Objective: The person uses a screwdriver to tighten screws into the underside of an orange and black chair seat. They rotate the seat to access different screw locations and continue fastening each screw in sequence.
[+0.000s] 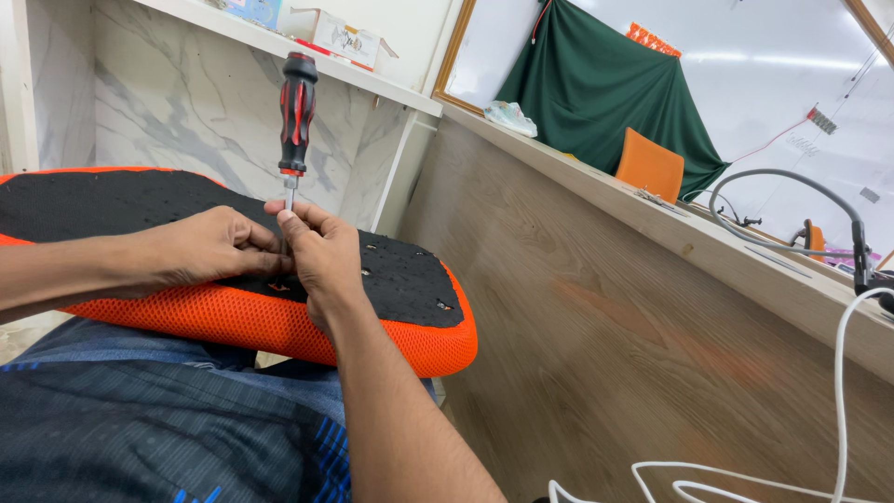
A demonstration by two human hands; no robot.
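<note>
The left hand (209, 247) rests on the black underside of an orange mesh seat cushion (391, 279) lying across the person's lap, its fingers curled together right at the screwdriver's shaft. The screwdriver (297, 112), red and black handle, stands upright on the cushion near its middle. The right hand (321, 251) has its fingers pinched around the metal shaft just below the handle. Off to the right, a white cable (838, 373) loops over the wooden floor.

One screwdriver (297, 112), one orange seat cushion (279, 321), two hands (perhaps two shelf boxes (345, 39)).
</note>
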